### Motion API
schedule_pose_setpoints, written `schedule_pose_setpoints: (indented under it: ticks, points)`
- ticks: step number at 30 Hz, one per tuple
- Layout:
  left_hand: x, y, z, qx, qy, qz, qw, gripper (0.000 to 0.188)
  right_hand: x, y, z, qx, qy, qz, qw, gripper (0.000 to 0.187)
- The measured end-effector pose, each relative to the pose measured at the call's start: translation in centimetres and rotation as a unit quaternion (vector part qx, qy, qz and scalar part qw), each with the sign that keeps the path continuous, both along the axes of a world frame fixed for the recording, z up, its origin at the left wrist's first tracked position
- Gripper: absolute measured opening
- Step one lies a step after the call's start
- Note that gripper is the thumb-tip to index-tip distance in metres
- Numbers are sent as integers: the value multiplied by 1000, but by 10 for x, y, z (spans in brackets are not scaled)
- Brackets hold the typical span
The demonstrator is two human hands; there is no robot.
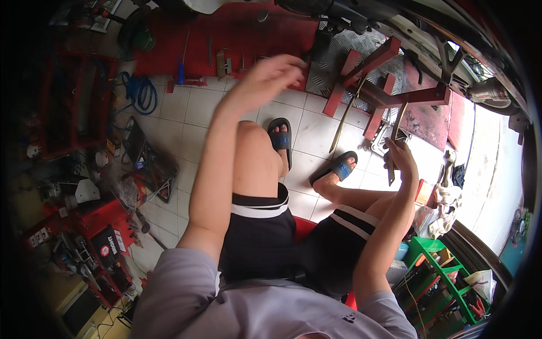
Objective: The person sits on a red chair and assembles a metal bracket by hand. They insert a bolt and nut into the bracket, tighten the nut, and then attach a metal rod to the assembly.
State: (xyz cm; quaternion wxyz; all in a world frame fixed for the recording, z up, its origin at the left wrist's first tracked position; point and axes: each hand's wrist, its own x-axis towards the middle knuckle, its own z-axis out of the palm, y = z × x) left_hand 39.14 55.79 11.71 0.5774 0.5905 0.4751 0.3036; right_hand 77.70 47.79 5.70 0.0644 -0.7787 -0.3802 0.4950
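Observation:
My left hand (271, 79) is raised in front of me, slightly blurred, over the near edge of the red platform (169, 48). Its fingers are stretched out, with nothing visible in them. At the right, my right hand (402, 157) is closed around a long, flat metal bar (400, 120). The bar's upper end reaches up to a red metal stand (389, 99), and its lower end sticks out below my fingers. Whether bar and stand touch is unclear. A second long, brass-coloured bar (344, 121) slants down from the stand toward the tiles.
On the platform lie a blue-handled screwdriver (180, 73) and several metal pieces. A coiled blue hose (140, 93) is at the left. Red shelving (73, 107) and a red tool cart (104, 220) stand left; a green rack (432, 254) stands right. Vehicle parts overhang the upper right.

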Motion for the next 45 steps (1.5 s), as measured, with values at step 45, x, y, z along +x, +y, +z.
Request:
schedule_pose_setpoints:
  ticks: [45]
  points:
    - [104, 3, -9, -35, -235, 39, 971, 25, -7, -24, 44, 48, 155, -99, 982, 48]
